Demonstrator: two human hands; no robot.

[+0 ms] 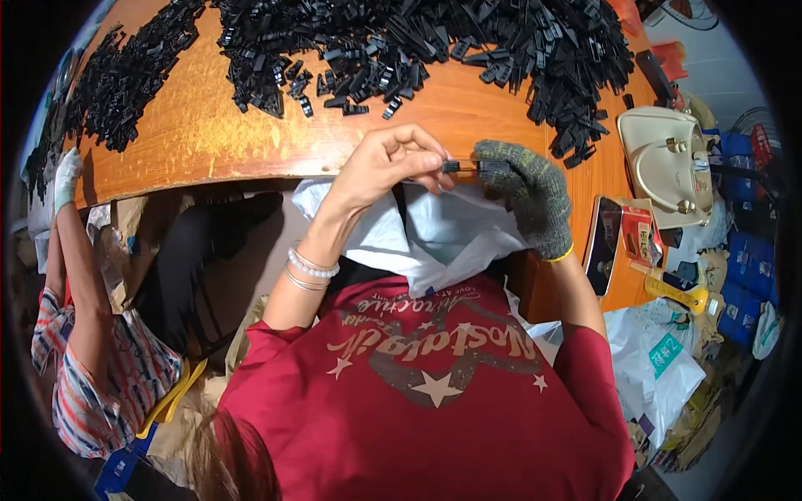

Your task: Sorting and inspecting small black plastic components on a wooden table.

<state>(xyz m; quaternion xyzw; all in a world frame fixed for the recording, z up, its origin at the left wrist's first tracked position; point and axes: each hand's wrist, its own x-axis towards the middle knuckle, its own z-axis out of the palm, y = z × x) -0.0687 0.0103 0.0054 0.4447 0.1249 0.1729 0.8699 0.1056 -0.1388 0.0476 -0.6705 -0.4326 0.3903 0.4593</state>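
Note:
My left hand (388, 163) is bare, with bracelets at the wrist. Its thumb and fingers pinch a small black plastic piece (452, 166). Facing it, my right hand (535, 196), in a grey knitted glove, grips a black plastic clip-like part (493, 168). A thin strip spans the short gap between the two pieces; whether they are joined I cannot tell. Both hands are above the table's near edge, over a white plastic bag (451, 238) spread across my lap. Beyond them, many similar black plastic parts (409, 37) lie heaped on the wooden table (192, 125).
Another black heap (138, 79) lies at the far left, near a co-worker's white-gloved hand (67, 175). On the right are a cream handbag (660, 159), a phone (601, 246), a red packet (637, 234) and a yellow-handled tool (681, 290). White bags (652, 359) stand beside me.

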